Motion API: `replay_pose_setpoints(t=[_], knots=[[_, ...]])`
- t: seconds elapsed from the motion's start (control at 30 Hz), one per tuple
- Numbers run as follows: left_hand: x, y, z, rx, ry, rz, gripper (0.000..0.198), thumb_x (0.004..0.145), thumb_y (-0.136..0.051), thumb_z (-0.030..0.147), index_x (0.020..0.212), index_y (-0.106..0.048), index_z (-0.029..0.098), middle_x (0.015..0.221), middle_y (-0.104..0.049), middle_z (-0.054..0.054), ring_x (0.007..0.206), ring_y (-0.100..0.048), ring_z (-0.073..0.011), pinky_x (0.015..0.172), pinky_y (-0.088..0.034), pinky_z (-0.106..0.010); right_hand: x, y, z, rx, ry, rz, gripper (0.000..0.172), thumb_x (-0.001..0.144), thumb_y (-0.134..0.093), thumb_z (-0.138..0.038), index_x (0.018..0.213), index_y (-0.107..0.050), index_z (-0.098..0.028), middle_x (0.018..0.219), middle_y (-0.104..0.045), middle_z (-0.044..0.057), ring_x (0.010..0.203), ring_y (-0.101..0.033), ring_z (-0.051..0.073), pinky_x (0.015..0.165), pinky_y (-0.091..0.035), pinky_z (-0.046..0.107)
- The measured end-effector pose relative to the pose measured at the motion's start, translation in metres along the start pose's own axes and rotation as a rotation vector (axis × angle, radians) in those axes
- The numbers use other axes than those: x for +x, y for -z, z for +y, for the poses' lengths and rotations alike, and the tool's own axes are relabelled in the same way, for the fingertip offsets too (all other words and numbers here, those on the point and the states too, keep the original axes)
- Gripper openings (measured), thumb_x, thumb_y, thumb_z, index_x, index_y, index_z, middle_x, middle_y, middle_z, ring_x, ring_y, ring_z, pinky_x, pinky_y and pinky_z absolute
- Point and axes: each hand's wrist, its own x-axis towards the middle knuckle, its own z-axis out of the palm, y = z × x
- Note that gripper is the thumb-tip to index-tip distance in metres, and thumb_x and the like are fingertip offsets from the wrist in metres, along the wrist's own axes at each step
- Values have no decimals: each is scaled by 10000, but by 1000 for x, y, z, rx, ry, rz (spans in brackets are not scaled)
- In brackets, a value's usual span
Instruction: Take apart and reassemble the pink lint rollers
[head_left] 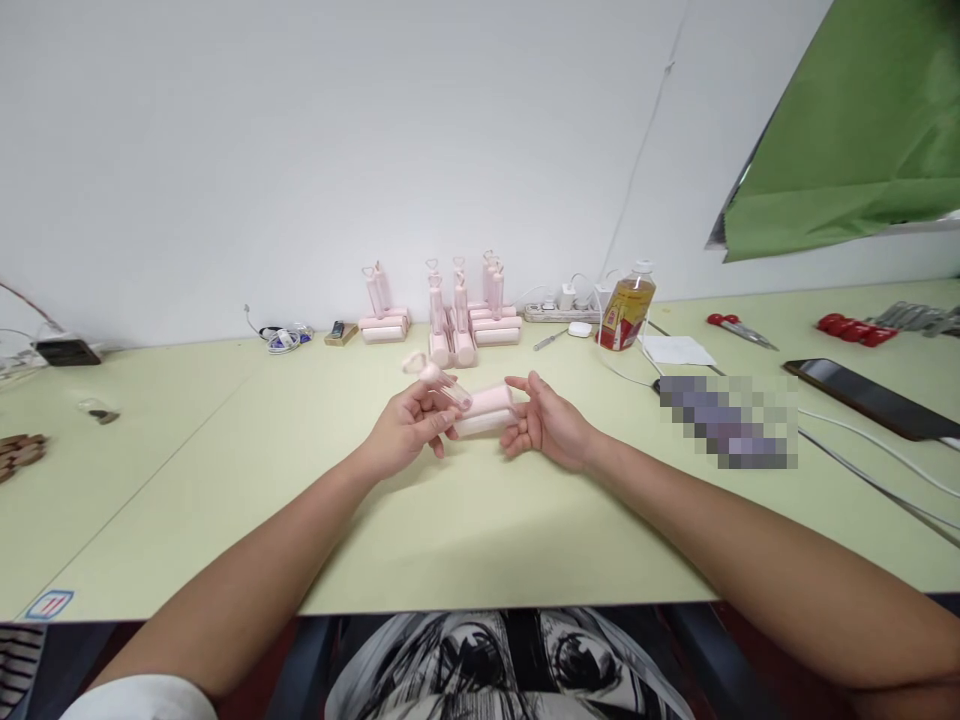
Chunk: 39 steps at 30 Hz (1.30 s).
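In front of me, over the table, is a pink lint roller (487, 402) with a white underside and a clear handle that ends in a heart-shaped loop. My left hand (415, 420) is closed round its handle end, thumb on the near side. At the roller's right end, my right hand (551, 425) has its fingertips against the pink part, fingers loosely curled. Behind my hands several more pink lint rollers (496, 328) stand in a row by the wall, their handles pointing up.
To the right are a drink bottle (628, 308), a power strip (544, 312), a screwdriver (550, 340), red-handled pliers (742, 328), a phone (874, 398) and white cables. On the left lie a cable bundle (283, 338) and a black adapter (67, 350). A green sheet (855, 140) hangs upper right.
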Motion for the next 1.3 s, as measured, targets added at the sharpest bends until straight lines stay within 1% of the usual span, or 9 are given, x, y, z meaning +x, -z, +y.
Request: replay_pose_setpoints(t=[0.13, 0.27, 0.4, 0.53, 0.67, 0.83, 1.0, 1.13, 1.3], knots=[[-3, -1, 8, 205, -68, 171, 367, 697, -759, 419, 929, -645, 159, 609, -550, 29, 469, -472, -78, 416, -367, -195, -4, -1, 4, -116, -7, -93, 711, 970, -167, -617, 1536, -102, -191, 526, -572, -32, 376, -508, 157, 402, -528, 320], [-1, 12, 20, 360, -43, 210, 334, 639, -787, 409, 833, -673, 162, 590, -524, 35, 523, -475, -95, 479, -365, -213, -3, -2, 7, -178, -45, -55, 695, 975, -221, -603, 1539, -102, -216, 674, -676, 23, 373, -489, 133, 352, -478, 272], [13, 40, 30, 545, 78, 281, 310, 632, -759, 388, 843, -695, 171, 628, -577, 18, 545, -486, -114, 482, -340, -224, 1, 0, 7, -260, -80, -16, 625, 990, -349, -501, 1516, -157, -224, 772, -709, 55, 407, -499, 113, 361, -466, 237], [45, 78, 34, 725, 175, 374, 244, 596, -740, 342, 764, -703, 170, 670, -631, -13, 577, -514, -140, 486, -346, -236, 1, 0, 7, -327, -86, -41, 592, 987, -415, -433, 1501, -197, -235, 843, -696, 57, 484, -554, 114, 401, -500, 239], [85, 114, 33, 802, 206, 557, 228, 559, -752, 270, 749, -687, 161, 672, -626, -19, 590, -520, -149, 504, -352, -242, 1, 0, 9, -361, -74, -55, 584, 980, -441, -421, 1488, -225, -232, 880, -684, 63, 537, -582, 118, 398, -493, 216], [130, 141, 22, 833, 208, 661, 238, 573, -752, 202, 788, -662, 150, 717, -626, -31, 630, -529, -160, 550, -370, -260, 3, 3, 12, -358, -65, -75, 560, 974, -436, -457, 1460, -278, -228, 888, -682, 69, 547, -579, 117, 382, -481, 202], [163, 158, 7, 853, 230, 714, 225, 580, -751, 132, 759, -615, 136, 731, -614, -54, 690, -559, -189, 609, -400, -289, 3, 3, 13, -343, -69, -84, 547, 970, -441, -469, 1444, -300, -235, 894, -682, 70, 559, -588, 120, 387, -491, 204], [172, 166, 0, 864, 246, 755, 234, 582, -748, 125, 766, -604, 142, 757, -626, -72, 752, -593, -230, 651, -420, -314, 2, 2, 12, -355, -68, -92, 530, 972, -440, -459, 1433, -322, -225, 894, -678, 72, 560, -585, 119, 388, -490, 205], [164, 153, -6, 862, 204, 901, 459, 699, -676, 219, 1123, -541, 106, 1012, -630, -163, 911, -599, -290, 737, -442, -368, 2, 1, 12, -357, -58, -109, 531, 968, -443, -474, 1424, -338, -224, 907, -671, 71, 577, -590, 119, 400, -499, 207]])
